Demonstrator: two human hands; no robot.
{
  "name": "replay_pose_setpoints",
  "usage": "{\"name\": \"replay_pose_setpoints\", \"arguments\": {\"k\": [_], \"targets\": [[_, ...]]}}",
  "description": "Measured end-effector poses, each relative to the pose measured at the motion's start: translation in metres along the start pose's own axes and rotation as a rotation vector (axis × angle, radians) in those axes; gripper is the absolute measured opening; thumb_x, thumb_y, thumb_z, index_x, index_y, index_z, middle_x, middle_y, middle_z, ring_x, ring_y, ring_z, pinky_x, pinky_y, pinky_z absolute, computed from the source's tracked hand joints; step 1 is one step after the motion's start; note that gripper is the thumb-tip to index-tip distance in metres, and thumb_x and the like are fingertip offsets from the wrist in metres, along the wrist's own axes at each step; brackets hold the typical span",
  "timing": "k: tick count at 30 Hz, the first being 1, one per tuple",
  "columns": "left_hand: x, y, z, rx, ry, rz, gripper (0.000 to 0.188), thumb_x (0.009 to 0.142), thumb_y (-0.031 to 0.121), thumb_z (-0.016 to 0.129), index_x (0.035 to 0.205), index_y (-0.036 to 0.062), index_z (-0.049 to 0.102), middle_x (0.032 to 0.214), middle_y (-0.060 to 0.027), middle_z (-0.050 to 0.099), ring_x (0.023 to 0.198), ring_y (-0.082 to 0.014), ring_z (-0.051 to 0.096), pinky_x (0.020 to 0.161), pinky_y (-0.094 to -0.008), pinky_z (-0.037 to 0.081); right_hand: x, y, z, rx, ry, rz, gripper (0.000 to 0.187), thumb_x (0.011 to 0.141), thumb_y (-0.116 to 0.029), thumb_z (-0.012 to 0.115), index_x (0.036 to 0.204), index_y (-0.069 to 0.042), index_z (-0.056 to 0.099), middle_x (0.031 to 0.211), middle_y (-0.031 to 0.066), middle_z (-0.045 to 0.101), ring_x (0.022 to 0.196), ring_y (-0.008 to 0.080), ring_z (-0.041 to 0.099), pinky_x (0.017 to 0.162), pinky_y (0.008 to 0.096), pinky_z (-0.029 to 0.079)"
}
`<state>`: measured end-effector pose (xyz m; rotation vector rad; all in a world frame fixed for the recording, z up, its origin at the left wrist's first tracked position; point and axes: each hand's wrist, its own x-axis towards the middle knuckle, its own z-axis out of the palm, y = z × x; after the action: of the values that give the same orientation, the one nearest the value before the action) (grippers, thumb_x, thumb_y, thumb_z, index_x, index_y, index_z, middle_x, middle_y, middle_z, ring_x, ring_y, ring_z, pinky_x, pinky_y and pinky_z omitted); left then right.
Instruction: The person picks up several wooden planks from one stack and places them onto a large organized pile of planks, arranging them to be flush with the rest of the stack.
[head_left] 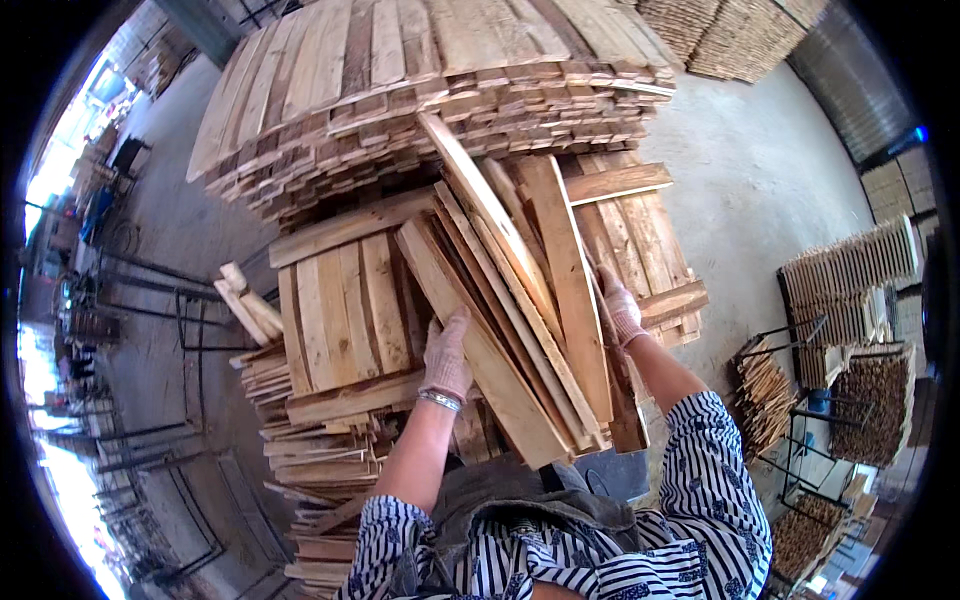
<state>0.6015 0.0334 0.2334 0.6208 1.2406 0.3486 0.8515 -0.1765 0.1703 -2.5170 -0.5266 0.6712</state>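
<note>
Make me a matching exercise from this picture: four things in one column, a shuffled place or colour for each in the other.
Things:
1. Left hand
2. Large board stack
3. Right hand
4. Bracelet

Places or colours:
A. Silvery
B. At the right side of the loose boards
C. At the left side of the loose boards
D. Beyond the loose boards, at the top of the view

Pairs: 1-C, 2-D, 3-B, 4-A

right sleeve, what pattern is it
Dark and white stripes with dark patches; the right sleeve shows best in the head view.
</note>
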Motion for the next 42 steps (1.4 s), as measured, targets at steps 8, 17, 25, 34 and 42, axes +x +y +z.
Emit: {"name": "replay_pose_setpoints", "arguments": {"k": [8,17,25,34,42], "targets": [[0.037,0.083,-0.128,-0.006,-0.173,0.353,0.064,0.089,0.031,0.08,0.14,0.0042,0.052,0.121,-0.013,0.068,0.107,-0.0257,0.067,0.098,-0.0502,0.055,0.013,0.04,0.003,-0.051,0.209,-0.247,0.045,0.097,-0.026,0.066,0.14,-0.012,0.061,0.128,0.0194,0.069,0.116,0.0337,0.068,0.099,0.0408,0.055],[0.175,0.111,-0.261,0.843,0.288,0.589,0.091,0.083,0.045,0.08,0.149,-0.0046,0.04,0.145,-0.0316,0.054,0.13,-0.0462,0.055,0.108,-0.0447,0.047,-0.107,-0.141,-0.005,0.376,0.343,-0.414,0.05,0.096,-0.027,0.069,0.14,-0.006,0.057,0.135,0.0204,0.065,0.123,0.0355,0.063,0.105,0.0441,0.051],[0.089,0.122,-0.165,1.23,0.368,0.387,0.123,0.074,0.034,0.085,0.162,-0.0011,0.006,0.145,-0.032,0.049,0.132,-0.0427,0.056,0.111,-0.0421,0.048,-0.112,-0.253,0.132,-0.477,0.038,-0.193,0.068,0.087,-0.033,0.077,0.143,-0.016,0.041,0.141,0.0237,0.045,0.125,0.0448,0.055,0.101,0.0526,0.05],[0.115,0.158,-0.251,1.115,0.196,0.394,0.114,0.077,0.025,0.082,0.16,-0.0044,0.009,0.137,-0.0328,0.057,0.12,-0.0376,0.064,0.104,-0.0405,0.051,-0.133,-0.303,0.113,-0.121,0.087,-0.203,0.052,0.086,-0.029,0.076,0.131,-0.025,0.051,0.129,0.0221,0.057,0.119,0.0441,0.059,0.099,0.0537,0.053],[0.134,0.189,-0.256,1.272,0.251,0.462,0.117,0.076,0.033,0.081,0.159,-0.0049,0.007,0.151,-0.0336,0.043,0.131,-0.0431,0.056,0.108,-0.0438,0.05,-0.113,-0.335,0.186,-0.291,-0.067,-0.012,0.089,0.083,-0.027,0.079,0.155,-0.024,0.027,0.143,0.0246,0.044,0.128,0.045,0.055,0.103,0.0508,0.053]]}}
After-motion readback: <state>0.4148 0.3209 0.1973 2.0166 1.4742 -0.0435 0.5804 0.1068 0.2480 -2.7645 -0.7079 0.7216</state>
